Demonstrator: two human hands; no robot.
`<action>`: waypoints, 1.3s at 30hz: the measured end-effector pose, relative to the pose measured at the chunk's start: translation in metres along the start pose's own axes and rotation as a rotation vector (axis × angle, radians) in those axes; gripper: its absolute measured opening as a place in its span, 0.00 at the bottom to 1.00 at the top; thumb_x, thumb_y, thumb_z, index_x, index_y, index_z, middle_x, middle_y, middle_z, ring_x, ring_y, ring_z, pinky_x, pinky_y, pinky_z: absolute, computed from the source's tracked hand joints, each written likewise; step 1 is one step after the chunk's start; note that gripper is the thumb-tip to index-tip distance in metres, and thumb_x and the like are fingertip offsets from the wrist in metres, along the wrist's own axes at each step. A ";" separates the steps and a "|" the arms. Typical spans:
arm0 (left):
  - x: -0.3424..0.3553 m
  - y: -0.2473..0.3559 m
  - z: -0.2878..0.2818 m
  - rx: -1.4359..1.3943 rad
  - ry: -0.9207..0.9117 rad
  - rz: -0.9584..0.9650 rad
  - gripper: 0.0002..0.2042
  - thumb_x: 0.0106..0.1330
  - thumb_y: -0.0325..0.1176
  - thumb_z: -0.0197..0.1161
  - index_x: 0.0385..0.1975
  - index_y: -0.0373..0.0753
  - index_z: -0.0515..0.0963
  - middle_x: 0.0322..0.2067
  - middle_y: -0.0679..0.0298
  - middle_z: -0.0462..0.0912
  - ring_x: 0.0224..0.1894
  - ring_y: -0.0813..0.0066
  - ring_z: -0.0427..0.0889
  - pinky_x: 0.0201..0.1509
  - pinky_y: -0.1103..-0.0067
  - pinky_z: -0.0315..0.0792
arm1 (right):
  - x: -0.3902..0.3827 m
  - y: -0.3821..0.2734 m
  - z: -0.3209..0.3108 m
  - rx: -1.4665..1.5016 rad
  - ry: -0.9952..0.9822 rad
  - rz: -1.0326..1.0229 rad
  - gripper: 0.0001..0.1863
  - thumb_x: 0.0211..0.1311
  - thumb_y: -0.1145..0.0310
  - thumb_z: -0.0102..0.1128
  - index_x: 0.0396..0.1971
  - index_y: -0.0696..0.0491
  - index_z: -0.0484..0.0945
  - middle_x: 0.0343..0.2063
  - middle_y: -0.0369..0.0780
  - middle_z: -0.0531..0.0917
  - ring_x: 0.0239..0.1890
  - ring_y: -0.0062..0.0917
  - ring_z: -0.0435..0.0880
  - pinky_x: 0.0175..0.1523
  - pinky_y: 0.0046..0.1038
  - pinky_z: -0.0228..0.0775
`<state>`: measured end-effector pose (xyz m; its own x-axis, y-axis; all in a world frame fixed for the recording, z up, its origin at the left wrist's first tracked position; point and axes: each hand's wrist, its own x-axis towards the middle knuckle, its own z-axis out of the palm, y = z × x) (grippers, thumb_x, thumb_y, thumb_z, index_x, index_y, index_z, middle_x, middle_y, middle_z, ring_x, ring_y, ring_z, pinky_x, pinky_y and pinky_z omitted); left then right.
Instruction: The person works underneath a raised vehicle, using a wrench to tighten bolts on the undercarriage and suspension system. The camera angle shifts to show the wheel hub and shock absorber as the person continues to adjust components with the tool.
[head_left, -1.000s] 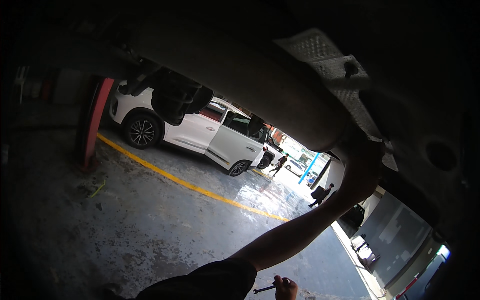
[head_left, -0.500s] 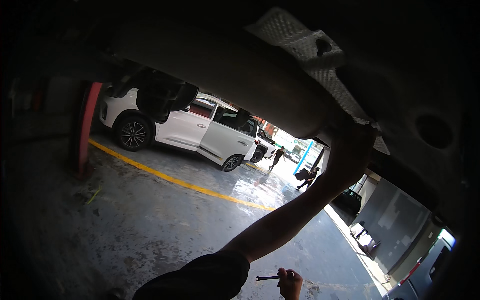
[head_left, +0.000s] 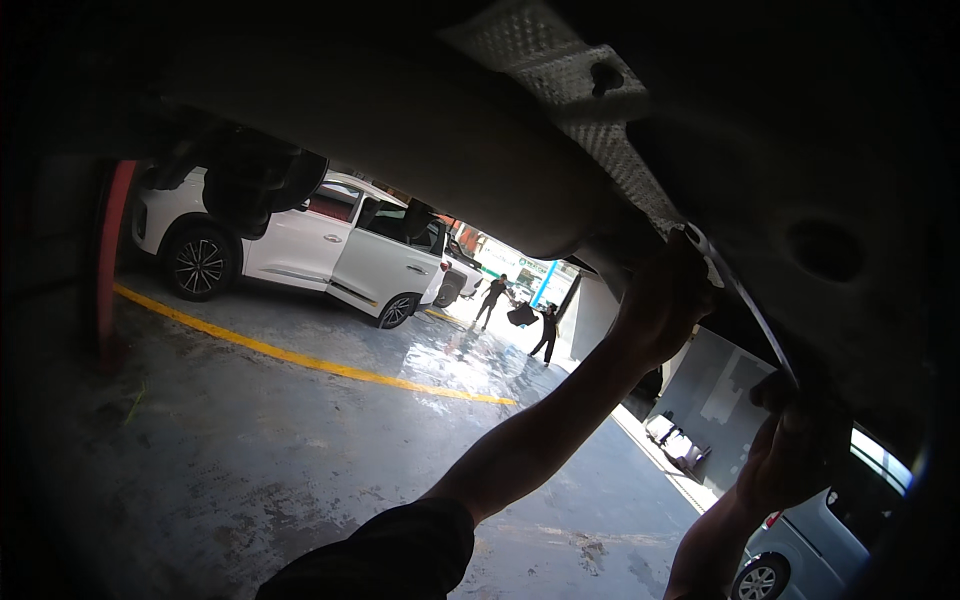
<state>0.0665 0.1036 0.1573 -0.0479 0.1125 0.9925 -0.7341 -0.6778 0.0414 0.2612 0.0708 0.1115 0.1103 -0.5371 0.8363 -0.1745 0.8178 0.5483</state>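
Note:
In my right hand (head_left: 805,440), raised beneath a vehicle's dark underbody, is a long, slim wrench (head_left: 752,303). Its shiny head reaches up to the edge of a dimpled metal heat shield (head_left: 560,75), beside my left hand (head_left: 665,290). The left fingers are curled at that spot, in deep shade; whatever they grip is hidden. A large, smooth dark rounded part (head_left: 480,190) of the underbody hangs to the left of the left hand.
A white car (head_left: 290,245) stands on the left behind a yellow floor line (head_left: 300,357), near a red post (head_left: 115,250). Two people (head_left: 548,335) are in the background, one with a dark bundle. A grey-blue van (head_left: 800,540) stands lower right.
My right hand has come up from low down with the wrench, whose head is now by my left hand. The left hand stays at the heat shield while the view has shifted right.

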 end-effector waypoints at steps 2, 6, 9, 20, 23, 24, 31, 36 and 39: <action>0.000 0.001 0.006 0.089 0.064 0.014 0.12 0.76 0.38 0.46 0.40 0.38 0.73 0.20 0.66 0.72 0.22 0.79 0.74 0.27 0.81 0.71 | 0.023 -0.001 0.020 -0.116 0.030 -0.048 0.11 0.68 0.68 0.54 0.43 0.58 0.79 0.28 0.44 0.83 0.30 0.27 0.84 0.39 0.28 0.76; -0.005 0.018 0.015 1.665 0.123 0.541 0.07 0.66 0.30 0.56 0.40 0.36 0.76 0.22 0.62 0.78 0.22 0.72 0.80 0.26 0.77 0.75 | 0.053 -0.004 0.034 -0.537 0.013 -0.278 0.09 0.63 0.71 0.60 0.42 0.56 0.81 0.32 0.42 0.86 0.36 0.29 0.87 0.43 0.30 0.79; -0.004 0.029 0.016 2.043 -0.049 0.872 0.07 0.62 0.26 0.58 0.38 0.37 0.76 0.24 0.60 0.79 0.25 0.68 0.81 0.27 0.76 0.75 | 0.066 -0.004 0.039 -0.832 0.028 -0.496 0.07 0.60 0.72 0.62 0.38 0.56 0.82 0.32 0.41 0.86 0.35 0.30 0.87 0.42 0.31 0.80; -0.001 0.026 0.012 2.021 -0.033 0.884 0.05 0.65 0.27 0.55 0.37 0.37 0.77 0.24 0.61 0.80 0.27 0.70 0.81 0.25 0.78 0.73 | 0.066 -0.007 0.024 -0.960 -0.032 -0.557 0.14 0.62 0.74 0.59 0.47 0.47 0.81 0.41 0.37 0.85 0.46 0.31 0.83 0.55 0.35 0.75; -0.006 0.023 0.018 1.240 0.054 0.168 0.07 0.61 0.29 0.60 0.37 0.35 0.77 0.29 0.59 0.81 0.33 0.67 0.83 0.35 0.76 0.77 | 0.073 -0.014 0.015 -1.021 -0.092 -0.564 0.18 0.62 0.79 0.56 0.51 0.48 0.79 0.44 0.38 0.85 0.48 0.32 0.83 0.54 0.34 0.77; -0.007 0.024 0.020 0.810 0.157 -0.050 0.08 0.61 0.31 0.61 0.36 0.34 0.77 0.30 0.59 0.81 0.33 0.68 0.83 0.37 0.76 0.77 | 0.077 -0.016 0.013 -0.959 -0.119 -0.569 0.18 0.63 0.80 0.55 0.52 0.48 0.78 0.43 0.39 0.85 0.46 0.32 0.84 0.52 0.32 0.79; -0.002 -0.009 0.019 0.259 0.060 0.109 0.12 0.75 0.37 0.46 0.42 0.35 0.71 0.25 0.64 0.75 0.23 0.77 0.75 0.26 0.82 0.71 | 0.091 -0.019 0.010 -0.635 -0.287 -0.552 0.24 0.62 0.83 0.53 0.59 0.52 0.70 0.38 0.44 0.85 0.34 0.29 0.87 0.37 0.24 0.83; -0.001 0.005 0.032 0.485 0.338 0.119 0.10 0.70 0.33 0.54 0.36 0.29 0.74 0.25 0.60 0.78 0.19 0.75 0.82 0.22 0.82 0.79 | 0.088 -0.008 0.021 -0.646 -0.213 -0.686 0.23 0.63 0.83 0.53 0.58 0.53 0.70 0.37 0.44 0.85 0.34 0.26 0.87 0.35 0.21 0.82; -0.003 0.005 0.036 0.318 0.395 0.102 0.09 0.70 0.31 0.54 0.35 0.31 0.76 0.26 0.59 0.79 0.22 0.75 0.84 0.23 0.83 0.80 | 0.081 -0.004 0.018 -0.600 -0.207 -0.598 0.20 0.65 0.80 0.52 0.56 0.53 0.71 0.37 0.43 0.84 0.35 0.25 0.87 0.36 0.21 0.81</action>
<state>0.0870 0.0736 0.1589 -0.4059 0.2586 0.8765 -0.4728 -0.8803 0.0408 0.2530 0.0198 0.1768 -0.1713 -0.8904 0.4218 0.4075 0.3257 0.8531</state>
